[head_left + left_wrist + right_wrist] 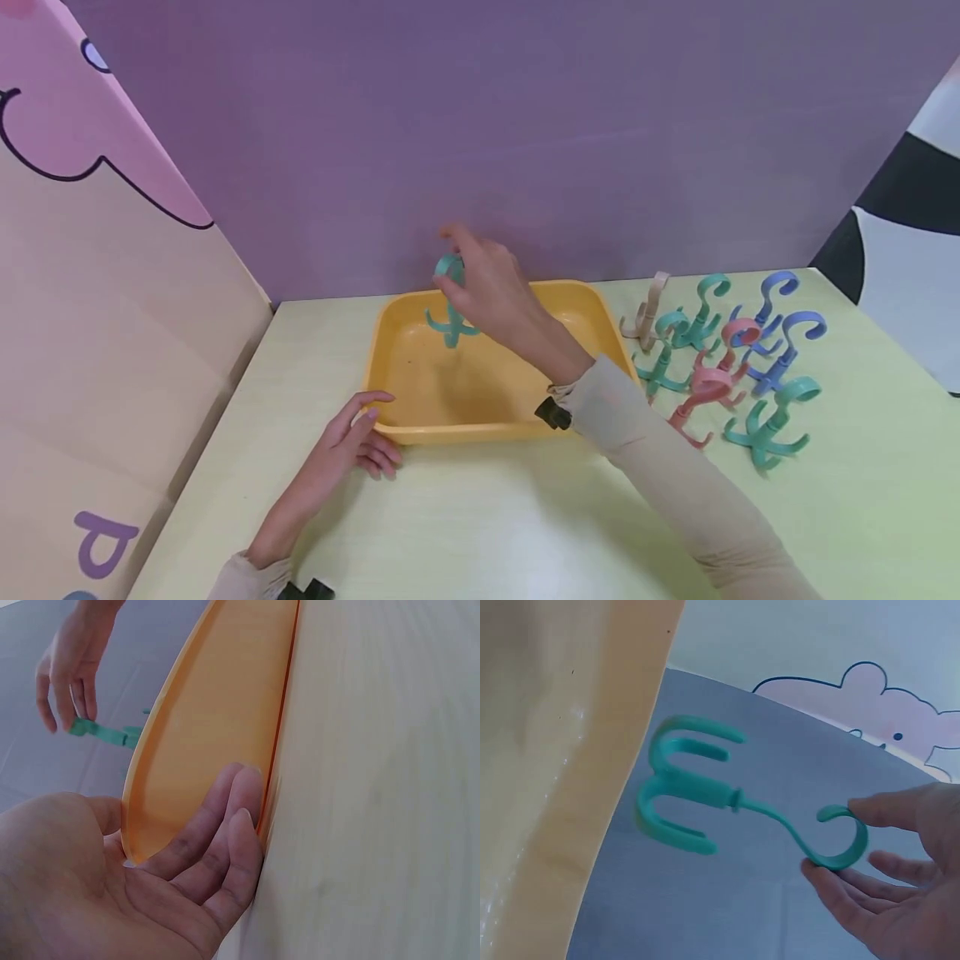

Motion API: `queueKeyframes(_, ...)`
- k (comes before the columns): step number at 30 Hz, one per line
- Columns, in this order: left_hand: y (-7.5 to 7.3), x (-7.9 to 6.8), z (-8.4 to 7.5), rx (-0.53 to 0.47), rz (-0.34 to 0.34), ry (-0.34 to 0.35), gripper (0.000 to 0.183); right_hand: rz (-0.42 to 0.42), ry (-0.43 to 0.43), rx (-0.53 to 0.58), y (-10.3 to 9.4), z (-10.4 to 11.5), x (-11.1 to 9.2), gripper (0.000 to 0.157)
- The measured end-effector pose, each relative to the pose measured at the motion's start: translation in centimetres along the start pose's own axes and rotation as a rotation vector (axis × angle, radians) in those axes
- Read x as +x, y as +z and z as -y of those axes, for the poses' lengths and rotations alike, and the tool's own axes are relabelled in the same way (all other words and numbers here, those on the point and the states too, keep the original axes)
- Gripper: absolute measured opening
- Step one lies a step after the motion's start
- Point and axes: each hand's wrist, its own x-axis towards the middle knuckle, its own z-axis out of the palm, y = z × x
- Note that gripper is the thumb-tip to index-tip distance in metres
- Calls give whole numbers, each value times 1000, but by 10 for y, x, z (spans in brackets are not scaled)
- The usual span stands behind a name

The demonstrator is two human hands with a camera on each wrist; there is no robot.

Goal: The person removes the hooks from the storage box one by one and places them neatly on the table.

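My right hand (491, 287) pinches a green multi-prong hook (453, 323) by its curved top, thumb and fingers on the curl. Its stem and prongs hang over the far left part of a yellow plastic tray (465, 432). In the right wrist view the whole green hook (701, 787) shows, prongs pointing away from the hand. At the tray's front left corner, my left hand (348, 442) grips the rim. The left wrist view shows the thumb at the rim and the other fingers curled against the tray's outer wall (202, 742).
Right of the tray stand several hooks of the same kind: green hooks (767, 429), pink hooks (708, 387), blue hooks (780, 362) and a beige hook (648, 312). A purple wall panel (480, 125) rises behind the pale table (450, 517). A printed side panel (135, 292) stands left.
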Motion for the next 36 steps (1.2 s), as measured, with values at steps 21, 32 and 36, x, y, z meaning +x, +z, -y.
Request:
queueKeyframes(21,2,-2,-3,9,-14,-36,42,-255,-265,-3,-37,33,-70,23)
queueKeyframes(32,3,-2,-6,21,-21,-40,38,-341,-281,-91,-68,12,-98,29)
queueKeyframes(36,2,-2,-5,24,-16,-36,38,-360,-287,-140,-84,9,-105,30)
